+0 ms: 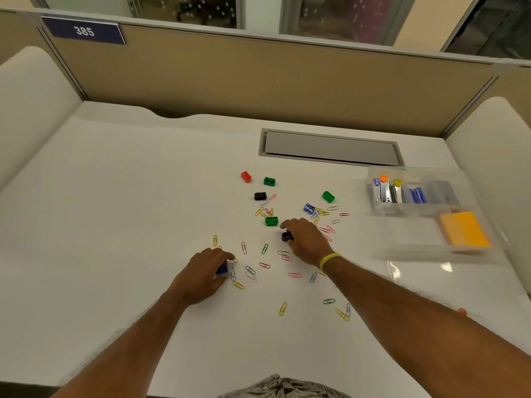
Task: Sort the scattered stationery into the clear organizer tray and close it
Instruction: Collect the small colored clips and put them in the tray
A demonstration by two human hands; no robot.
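Coloured paper clips (264,249) and small pencil sharpeners lie scattered over the white desk (115,196). My left hand (205,272) is closed around a blue sharpener (221,270). My right hand (306,239) grips a black sharpener (286,236). Loose sharpeners lie further back: red (246,176), green (269,181), black (260,196), green (328,196), blue (309,208) and green (271,221). The clear organizer tray (416,245) stands open at the right, holding staplers (385,189), blue items (418,195) and orange sticky notes (464,228).
A grey cable hatch (330,147) is set into the desk behind the scatter. Beige partition walls (258,76) close the desk at the back and sides. The tray's clear lid (425,271) lies flat in front of it. A small red thing (462,311) shows behind my right forearm.
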